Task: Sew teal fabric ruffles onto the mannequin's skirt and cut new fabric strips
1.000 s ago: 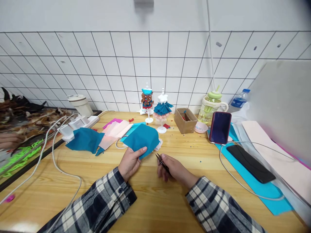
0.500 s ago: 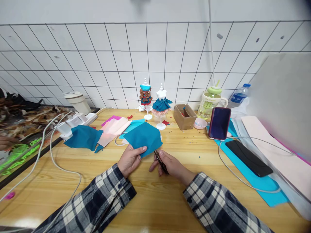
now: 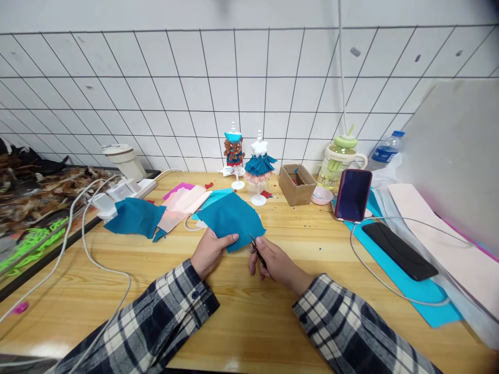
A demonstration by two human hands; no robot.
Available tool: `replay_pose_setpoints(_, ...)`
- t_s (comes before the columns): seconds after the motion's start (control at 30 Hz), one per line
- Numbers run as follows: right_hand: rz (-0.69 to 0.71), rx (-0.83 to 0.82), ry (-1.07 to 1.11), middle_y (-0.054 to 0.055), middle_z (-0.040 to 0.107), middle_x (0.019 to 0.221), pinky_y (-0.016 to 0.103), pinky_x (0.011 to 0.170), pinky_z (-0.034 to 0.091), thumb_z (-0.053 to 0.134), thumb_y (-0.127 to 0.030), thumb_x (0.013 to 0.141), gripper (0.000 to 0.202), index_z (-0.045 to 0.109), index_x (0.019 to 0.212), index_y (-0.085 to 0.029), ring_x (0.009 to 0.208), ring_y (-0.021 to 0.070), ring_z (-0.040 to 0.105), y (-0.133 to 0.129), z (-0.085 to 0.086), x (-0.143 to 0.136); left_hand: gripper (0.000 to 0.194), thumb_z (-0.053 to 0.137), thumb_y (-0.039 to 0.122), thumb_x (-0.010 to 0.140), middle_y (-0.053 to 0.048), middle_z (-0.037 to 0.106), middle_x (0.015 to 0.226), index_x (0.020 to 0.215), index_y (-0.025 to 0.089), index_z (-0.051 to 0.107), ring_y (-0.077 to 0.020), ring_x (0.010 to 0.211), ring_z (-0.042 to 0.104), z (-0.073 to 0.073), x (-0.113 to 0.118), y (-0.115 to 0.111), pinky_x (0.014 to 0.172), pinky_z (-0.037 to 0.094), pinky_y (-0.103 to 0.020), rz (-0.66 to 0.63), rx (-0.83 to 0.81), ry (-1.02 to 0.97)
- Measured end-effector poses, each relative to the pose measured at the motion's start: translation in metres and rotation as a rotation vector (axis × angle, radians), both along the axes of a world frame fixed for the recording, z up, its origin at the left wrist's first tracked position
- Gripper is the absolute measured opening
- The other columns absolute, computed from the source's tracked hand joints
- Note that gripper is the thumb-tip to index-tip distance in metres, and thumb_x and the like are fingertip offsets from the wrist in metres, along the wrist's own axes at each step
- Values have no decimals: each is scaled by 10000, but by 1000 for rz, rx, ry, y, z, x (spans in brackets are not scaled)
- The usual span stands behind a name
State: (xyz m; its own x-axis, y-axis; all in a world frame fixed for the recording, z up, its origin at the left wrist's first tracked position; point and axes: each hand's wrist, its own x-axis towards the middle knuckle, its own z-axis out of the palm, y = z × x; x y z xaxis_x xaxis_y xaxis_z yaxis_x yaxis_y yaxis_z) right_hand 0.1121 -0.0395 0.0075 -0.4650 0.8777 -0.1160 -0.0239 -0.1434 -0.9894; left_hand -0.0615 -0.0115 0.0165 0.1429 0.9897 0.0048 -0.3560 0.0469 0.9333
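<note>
My left hand [image 3: 213, 250] is closed on the near-left edge of a teal piece of fabric [image 3: 233, 219], thumb on top. The fabric is held above the table, its far corner pointing toward the mannequins. In my right hand [image 3: 273, 261] is a pair of small dark scissors [image 3: 259, 252], its tips right at the fabric's lower right edge. My fingers partly hide the scissors' handles. Beyond the fabric stands a small white mannequin [image 3: 259, 149] in a teal and pink ruffled skirt [image 3: 259, 167]. Another mannequin [image 3: 234, 150] beside it wears brown, red and blue.
Teal [image 3: 134, 217] and pink fabric pieces [image 3: 183, 203] lie at the left by a power strip [image 3: 144, 188]. A cardboard box [image 3: 297, 189], pink dish [image 3: 322, 196], green-lidded bottle [image 3: 338, 165], upright phone [image 3: 353, 195] and black phone [image 3: 399, 250] are at the right. White cables [image 3: 107, 272] cross the table.
My right hand and the scissors have shifted slightly right. The teal fabric has turned a little, its right corner reaching farther right. A hand at the far left edge is out of sight now.
</note>
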Motion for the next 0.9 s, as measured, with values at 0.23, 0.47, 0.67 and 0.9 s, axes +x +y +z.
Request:
replay_pose_setpoints(0.23, -62, -15, -18, -81, 449, 498, 187, 324, 369, 337, -690, 854, 469, 418, 828, -229, 370, 81, 379, -1, -4, -1, 523, 809, 221, 639, -126, 672, 1162, 1113, 144, 602, -288, 1045, 636, 1, 3, -1, 955, 465, -440, 23, 32, 39)
replay_pose_setpoints(0.47, -79, 18, -25, -90, 376, 493, 192, 321, 373, 339, -679, 855, 458, 413, 809, -230, 386, 85, 337, 0, 0, 2, 511, 810, 202, 639, -139, 645, 1223, 1109, 138, 619, -314, 1105, 614, -1, 1, -1, 1001, 444, -471, 30, 25, 21)
replay_pose_setpoints(0.67, -83, -30, 8, -103, 333, 506, 199, 312, 368, 360, -675, 844, 446, 404, 807, -233, 366, 69, 271, -1, 1, 0, 539, 821, 215, 626, -148, 623, 1257, 1121, 133, 621, -331, 1151, 586, 0, 2, 0, 1031, 426, -492, 36, 18, 8)
replay_pose_setpoints(0.9, -84, -35, -10, -101, 341, 504, 204, 305, 376, 390, -660, 841, 428, 403, 802, -234, 372, 73, 268, 0, 1, 1, 584, 835, 230, 603, -146, 643, 1225, 1138, 142, 619, -341, 1127, 601, 1, 1, 0, 1015, 434, -505, 56, 10, 37)
